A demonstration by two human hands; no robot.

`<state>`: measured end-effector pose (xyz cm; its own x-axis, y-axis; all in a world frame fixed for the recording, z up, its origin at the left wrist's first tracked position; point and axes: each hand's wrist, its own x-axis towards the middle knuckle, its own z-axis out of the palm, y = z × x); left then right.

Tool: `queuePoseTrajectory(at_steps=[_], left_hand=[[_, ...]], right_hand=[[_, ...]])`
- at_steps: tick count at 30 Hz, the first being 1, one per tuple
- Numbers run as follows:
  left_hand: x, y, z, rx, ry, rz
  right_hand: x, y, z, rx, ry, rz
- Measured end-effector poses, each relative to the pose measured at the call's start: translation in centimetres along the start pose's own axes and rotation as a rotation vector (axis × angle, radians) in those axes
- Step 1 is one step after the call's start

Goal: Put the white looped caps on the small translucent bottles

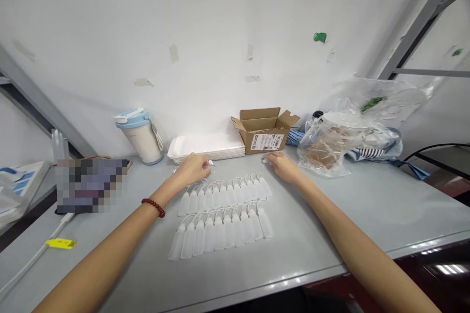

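Two rows of small translucent plastic bottles (222, 232), with thin white cords at their necks, lie side by side on the grey table. Just behind the back row (223, 197), at its left, is my left hand (193, 168), its fingers curled closed. Small white bits show at its fingertips, too small to name. My right hand (282, 166) rests beyond the back row's right end, in front of the cardboard box (262, 132). Its fingers are bent together, with a tiny white bit at the tips. What either hand grips is mostly hidden.
A stack of flat white packets (209, 146) lies by the wall, left of the open box. Further left stand a blue-lidded cup (141, 139) and a pixelated device (91, 186) with a white cable (36, 257). Clear plastic bags (330, 146) sit at the right.
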<state>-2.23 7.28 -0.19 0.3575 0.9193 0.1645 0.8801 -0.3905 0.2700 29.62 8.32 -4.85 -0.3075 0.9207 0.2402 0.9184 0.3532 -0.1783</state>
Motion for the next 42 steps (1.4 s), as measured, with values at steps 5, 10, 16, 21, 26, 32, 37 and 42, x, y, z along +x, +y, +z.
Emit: queuePoseTrajectory(at_steps=[5, 10, 16, 21, 26, 32, 37, 42], left_hand=[[-0.7, 0.7, 0.3, 0.053, 0.036, 0.038], [-1.9, 1.1, 0.0, -0.146, 0.336, 0.072], [-5.1, 3.4, -1.2, -0.506, 0.453, -0.076], [-6.1, 5.6, -1.7, -0.821, 0.43, -0.124], [-6.6, 6.4, -1.5, -0.959, 0.41, -0.139], [-6.9, 6.8, -2.0, -0.971, 0.424, -0.146], [-7.1, 7.3, -2.0, -0.951, 0.368, -0.115], [-7.1, 7.3, -1.9, -0.94, 0.358, -0.109]], right_hand=[[-0.1, -0.8, -0.6, -0.023, -0.001, 0.03], [-0.2, -1.7, -1.3, -0.03, 0.051, 0.065], [-2.7, -7.5, -2.9, 0.439, 0.204, -0.071], [-5.0, -12.8, -3.0, 0.607, 0.216, -0.272], [-5.3, -13.4, -2.4, 0.491, 0.283, -0.406], [-5.1, -12.7, -2.3, 0.305, 0.369, -0.465], [-5.1, -12.9, -2.2, 0.283, 0.409, -0.481], [-5.1, -12.9, -2.0, 0.29, 0.399, -0.494]])
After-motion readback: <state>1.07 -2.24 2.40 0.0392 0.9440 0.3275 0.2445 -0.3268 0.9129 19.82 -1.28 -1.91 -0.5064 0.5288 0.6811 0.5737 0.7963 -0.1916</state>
